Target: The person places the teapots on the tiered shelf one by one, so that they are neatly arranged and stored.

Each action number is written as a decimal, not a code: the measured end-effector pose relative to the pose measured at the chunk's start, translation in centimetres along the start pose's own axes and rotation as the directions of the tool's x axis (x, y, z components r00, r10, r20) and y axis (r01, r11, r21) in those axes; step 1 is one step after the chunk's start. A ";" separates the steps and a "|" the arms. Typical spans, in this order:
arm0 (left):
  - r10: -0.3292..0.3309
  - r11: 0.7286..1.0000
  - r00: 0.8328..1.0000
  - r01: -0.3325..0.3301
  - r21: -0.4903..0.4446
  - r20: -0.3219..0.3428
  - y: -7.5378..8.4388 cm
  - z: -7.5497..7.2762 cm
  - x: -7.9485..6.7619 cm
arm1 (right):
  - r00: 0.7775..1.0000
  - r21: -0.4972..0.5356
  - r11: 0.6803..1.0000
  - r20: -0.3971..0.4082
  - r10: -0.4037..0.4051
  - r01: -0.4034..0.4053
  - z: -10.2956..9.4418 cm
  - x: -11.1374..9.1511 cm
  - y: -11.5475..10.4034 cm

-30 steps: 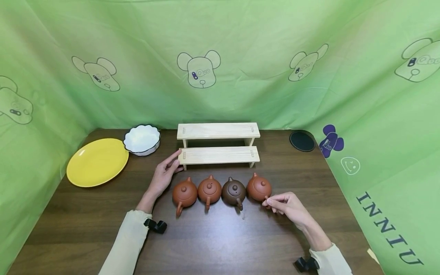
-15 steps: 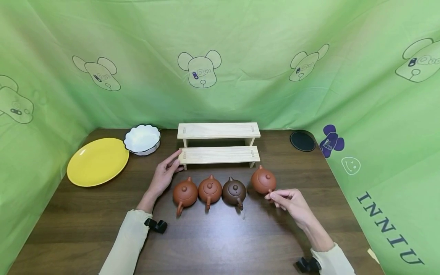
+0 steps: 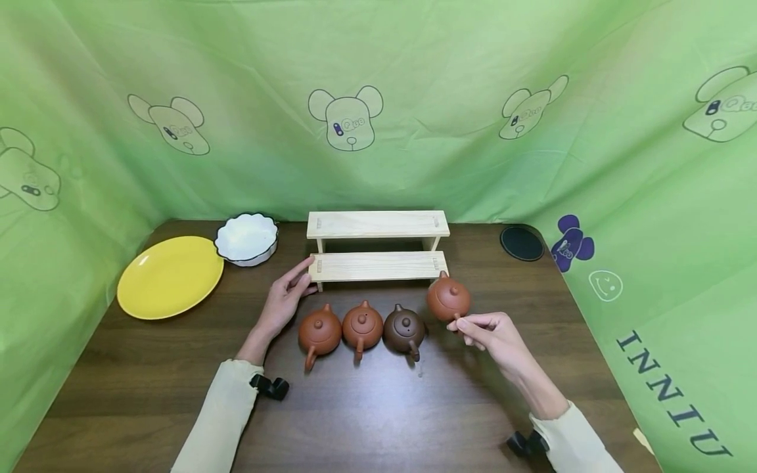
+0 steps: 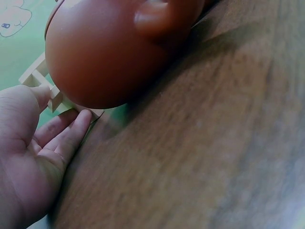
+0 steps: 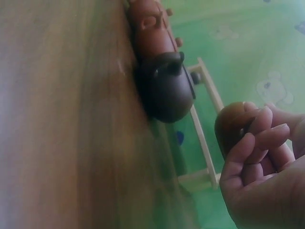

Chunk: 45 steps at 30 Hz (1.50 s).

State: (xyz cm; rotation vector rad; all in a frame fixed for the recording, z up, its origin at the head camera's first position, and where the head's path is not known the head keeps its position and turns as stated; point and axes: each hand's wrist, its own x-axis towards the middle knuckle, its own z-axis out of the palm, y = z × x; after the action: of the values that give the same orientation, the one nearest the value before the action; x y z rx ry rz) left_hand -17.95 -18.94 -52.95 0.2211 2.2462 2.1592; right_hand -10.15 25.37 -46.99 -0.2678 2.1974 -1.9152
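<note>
My right hand (image 3: 492, 338) pinches the handle of a reddish-brown clay teapot (image 3: 447, 300), held off the table in front of the stand's right end. In the right wrist view the fingers (image 5: 267, 138) partly hide this teapot (image 5: 232, 121). My left hand (image 3: 282, 303) touches the left end of the two-step wooden stand (image 3: 378, 266), its fingers fairly straight. Three teapots stand in a row before the stand: a reddish-brown one (image 3: 320, 332) at left, another reddish-brown one (image 3: 363, 326), and a dark brown one (image 3: 405, 328). Their handles point toward me.
A yellow oval plate (image 3: 171, 279) and a white scalloped bowl (image 3: 246, 240) stand at the back left of the wooden table (image 3: 378, 420). A round black coaster (image 3: 522, 242) lies at the back right. Green printed cloth (image 3: 414, 131) encloses the back and sides.
My right hand has lifted the right-hand teapot from its place beside the dark one and carried it forward, close to the stand. The left hand stays at the stand's end.
</note>
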 end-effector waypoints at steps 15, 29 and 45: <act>0.009 1.000 1.000 -0.009 0.013 0.001 -0.1 0.0 0.0 | 0.999 0.014 0.999 0.027 0.038 -0.038 2.4 3.0 -2.8; -0.009 1.000 1.000 0.010 0.029 -0.011 0.1 0.0 -0.1 | 0.998 0.037 0.999 0.055 0.006 -0.008 5.4 6.1 -5.5; 0.018 0.999 1.000 -0.018 0.033 -0.009 -0.2 0.0 0.0 | 0.998 0.120 0.992 0.039 -0.043 0.038 8.0 9.8 -7.8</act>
State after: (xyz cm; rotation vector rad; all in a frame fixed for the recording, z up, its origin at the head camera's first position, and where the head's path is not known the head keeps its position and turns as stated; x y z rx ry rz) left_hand -17.96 -18.96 -53.14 0.2329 2.2951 2.1377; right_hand -17.35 13.97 -40.76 -0.3317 2.0574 -2.0343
